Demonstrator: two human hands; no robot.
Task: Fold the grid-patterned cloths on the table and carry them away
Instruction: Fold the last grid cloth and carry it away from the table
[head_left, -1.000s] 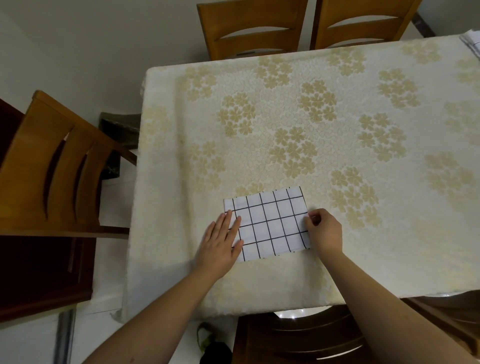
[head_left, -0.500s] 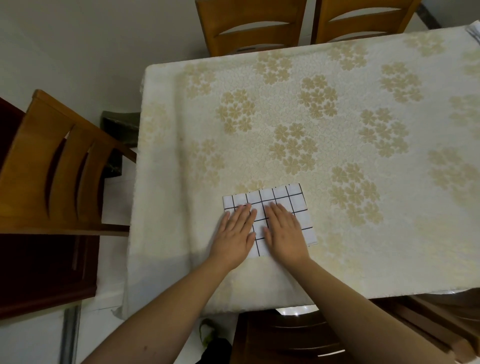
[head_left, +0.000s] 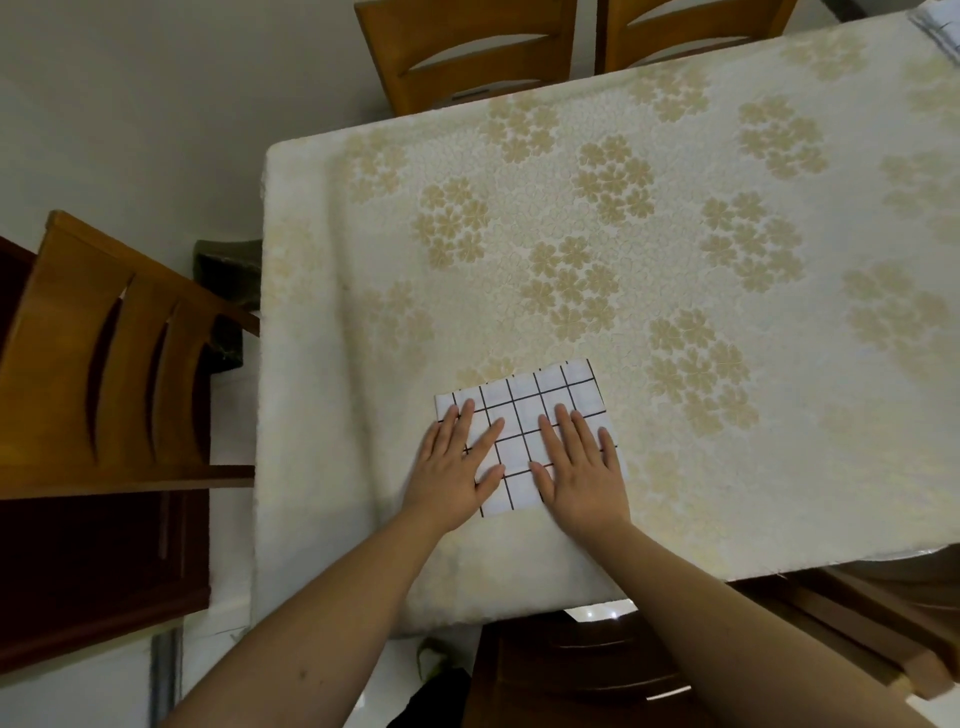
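Note:
A folded white cloth with a black grid (head_left: 530, 410) lies flat near the front edge of the table (head_left: 675, 249), which wears a cream cover with gold flowers. My left hand (head_left: 457, 467) presses flat on the cloth's left part, fingers straight and spread. On the cloth's right part my right hand (head_left: 582, 467) lies flat, fingers straight. A gap of bare cloth shows between the two hands. At the table's far right corner the edge of another grid-patterned cloth (head_left: 935, 31) is just visible.
Two wooden chairs (head_left: 467, 52) stand at the table's far side, one chair (head_left: 114, 374) at the left end, and another chair (head_left: 597, 670) is tucked under the near edge. A dark object (head_left: 228, 270) sits on the floor by the left corner.
My right hand left the cloth's right edge, went flat onto the middle beside my left hand, then both hands slid apart across the cloth.

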